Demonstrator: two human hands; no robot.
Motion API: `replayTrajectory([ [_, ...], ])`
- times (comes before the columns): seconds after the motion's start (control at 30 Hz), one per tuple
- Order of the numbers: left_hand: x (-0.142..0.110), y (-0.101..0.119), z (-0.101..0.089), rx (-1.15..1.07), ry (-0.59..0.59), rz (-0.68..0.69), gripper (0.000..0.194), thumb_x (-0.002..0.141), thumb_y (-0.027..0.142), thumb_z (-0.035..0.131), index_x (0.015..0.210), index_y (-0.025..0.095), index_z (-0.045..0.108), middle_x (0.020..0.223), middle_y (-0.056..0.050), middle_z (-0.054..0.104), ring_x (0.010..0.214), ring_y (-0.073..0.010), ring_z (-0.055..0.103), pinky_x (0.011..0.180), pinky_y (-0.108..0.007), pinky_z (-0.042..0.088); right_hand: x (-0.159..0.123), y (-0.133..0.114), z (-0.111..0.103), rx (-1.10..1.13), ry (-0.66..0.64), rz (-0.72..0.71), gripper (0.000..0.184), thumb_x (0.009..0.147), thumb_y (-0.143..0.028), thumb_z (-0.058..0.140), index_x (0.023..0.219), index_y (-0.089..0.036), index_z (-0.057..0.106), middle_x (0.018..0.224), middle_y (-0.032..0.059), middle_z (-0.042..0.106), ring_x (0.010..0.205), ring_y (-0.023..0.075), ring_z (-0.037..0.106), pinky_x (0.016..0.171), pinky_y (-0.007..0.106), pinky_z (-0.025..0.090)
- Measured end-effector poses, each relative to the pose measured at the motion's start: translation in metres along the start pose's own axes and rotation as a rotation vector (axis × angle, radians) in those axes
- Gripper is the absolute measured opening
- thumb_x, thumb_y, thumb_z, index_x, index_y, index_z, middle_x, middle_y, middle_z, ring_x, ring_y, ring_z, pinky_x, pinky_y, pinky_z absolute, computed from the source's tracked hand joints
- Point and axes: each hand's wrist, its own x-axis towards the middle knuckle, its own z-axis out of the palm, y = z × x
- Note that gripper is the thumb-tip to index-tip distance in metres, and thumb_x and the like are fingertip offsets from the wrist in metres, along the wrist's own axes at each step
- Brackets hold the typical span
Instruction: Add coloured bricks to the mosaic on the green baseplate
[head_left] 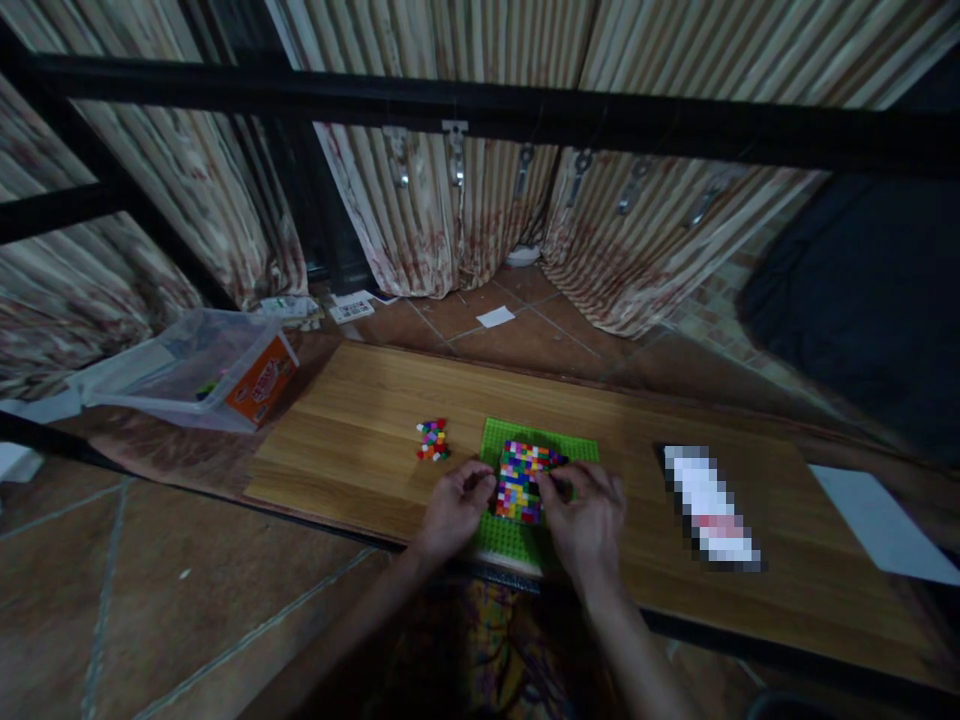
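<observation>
A green studded baseplate (pixel 491 437) lies on the wooden board, with a dense block of many-coloured toy bricks (pixel 520 480) on its middle. At the block's left edge is my left hand (pixel 459 505), its thumb and fingertips curled together; whether anything is between them is hidden. My right hand (pixel 589 510) reaches over the block's right side, thumb and index finger brought together against the bricks. What that pinch holds, if anything, is too small to make out. A small heap of loose coloured bricks (pixel 433 440) lies left of the baseplate.
The wooden board (pixel 360 400) spans the low surface before me. A phone-shaped object (pixel 712 508), blurred out, lies at right, with white paper (pixel 885 523) beyond it. At left stands a clear plastic box (pixel 217 370) with an orange label. A black bar (pixel 480 105) crosses before the curtains.
</observation>
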Motion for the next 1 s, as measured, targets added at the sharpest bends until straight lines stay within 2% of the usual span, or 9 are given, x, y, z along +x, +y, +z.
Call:
replayTrajectory([
  [0.27, -0.003, 0.001, 0.001, 0.001, -0.015, 0.01, 0.024, 0.078, 0.038, 0.06, 0.091, 0.018, 0.063, 0.077, 0.0, 0.065, 0.069, -0.0138, 0.058, 0.064, -0.023, 0.045, -0.008, -0.006, 0.011, 0.014, 0.089, 0.023, 0.02, 0.082, -0.032, 0.057, 0.071, -0.019, 0.067, 0.089, 0.0097, 0.066, 0.087, 0.0248, 0.054, 0.083, 0.04, 0.038],
  [0.43, -0.006, 0.004, 0.006, -0.024, -0.031, -0.012, 0.032, 0.071, 0.041, 0.069, 0.092, 0.017, 0.062, 0.065, 0.003, 0.059, 0.057, -0.011, 0.053, 0.055, -0.021, 0.04, -0.013, -0.007, 0.014, 0.047, 0.144, -0.004, 0.017, 0.083, -0.03, 0.057, 0.074, -0.018, 0.067, 0.089, 0.0097, 0.066, 0.089, 0.0241, 0.056, 0.084, 0.041, 0.04],
  [0.57, -0.007, 0.002, 0.006, 0.003, -0.018, -0.006, 0.035, 0.071, 0.042, 0.07, 0.093, 0.017, 0.062, 0.064, 0.003, 0.059, 0.057, -0.0109, 0.052, 0.054, -0.021, 0.039, -0.014, -0.01, 0.012, 0.081, 0.186, -0.034, 0.015, 0.083, -0.03, 0.059, 0.078, -0.019, 0.068, 0.09, 0.0091, 0.066, 0.09, 0.0235, 0.057, 0.084, 0.041, 0.042],
  [0.73, -0.006, -0.003, 0.005, 0.043, -0.031, 0.011, 0.035, 0.072, 0.043, 0.068, 0.095, 0.018, 0.062, 0.067, 0.002, 0.06, 0.059, -0.0115, 0.054, 0.054, -0.021, 0.04, -0.002, 0.002, 0.003, 0.144, 0.293, 0.071, 0.021, 0.082, -0.037, 0.06, 0.077, -0.018, 0.068, 0.089, 0.0079, 0.066, 0.09, 0.0226, 0.058, 0.084, 0.039, 0.044],
  [0.87, -0.006, -0.003, 0.004, 0.041, -0.028, 0.007, 0.035, 0.073, 0.043, 0.068, 0.096, 0.017, 0.061, 0.067, 0.002, 0.059, 0.058, -0.0111, 0.053, 0.053, -0.021, 0.04, 0.007, 0.016, -0.001, 0.114, 0.168, 0.111, 0.026, 0.083, -0.037, 0.058, 0.077, -0.016, 0.07, 0.09, 0.0101, 0.066, 0.091, 0.0233, 0.058, 0.082, 0.038, 0.044],
  [1.0, -0.006, -0.003, 0.004, 0.047, -0.034, 0.03, 0.034, 0.073, 0.042, 0.068, 0.095, 0.017, 0.061, 0.068, 0.002, 0.059, 0.058, -0.0105, 0.053, 0.053, -0.02, 0.04, 0.007, 0.013, 0.001, 0.105, 0.085, 0.107, 0.026, 0.085, -0.036, 0.056, 0.081, -0.015, 0.072, 0.092, 0.0105, 0.067, 0.091, 0.0235, 0.057, 0.084, 0.037, 0.044],
])
